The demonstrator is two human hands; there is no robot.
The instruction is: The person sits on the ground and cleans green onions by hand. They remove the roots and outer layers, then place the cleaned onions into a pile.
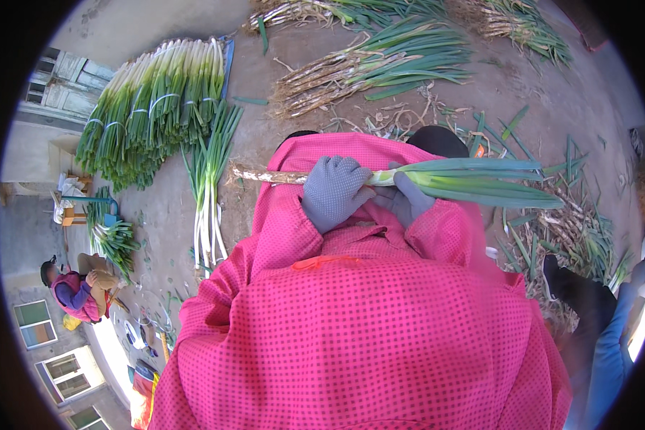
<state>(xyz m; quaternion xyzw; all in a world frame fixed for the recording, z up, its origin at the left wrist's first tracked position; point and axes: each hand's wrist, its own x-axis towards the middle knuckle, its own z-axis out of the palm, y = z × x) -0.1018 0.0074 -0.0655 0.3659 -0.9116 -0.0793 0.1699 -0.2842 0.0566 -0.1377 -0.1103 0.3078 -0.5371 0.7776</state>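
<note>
A long green onion (462, 183) lies crosswise over my pink-clad lap, its dirt-stained root end to the left and its green leaves to the right. My left hand (334, 191), in a grey dotted glove, is closed around the stalk (274, 176) from above. My right hand (408, 200), gloved alike, holds the onion where the white shaft turns into leaves, with the thumb over the front and the fingers partly hidden behind. To my left on the ground lies a small group of cleaned green onions (209, 183) with white shafts.
Bundled green onions (156, 102) are stacked at upper left. Unpeeled onions (365, 70) lie ahead, with more piled at right (575, 226). Peelings (408, 110) litter the ground near my knees. A seated person (80, 293) is far left; another person's blue-clad leg (607, 333) is close at right.
</note>
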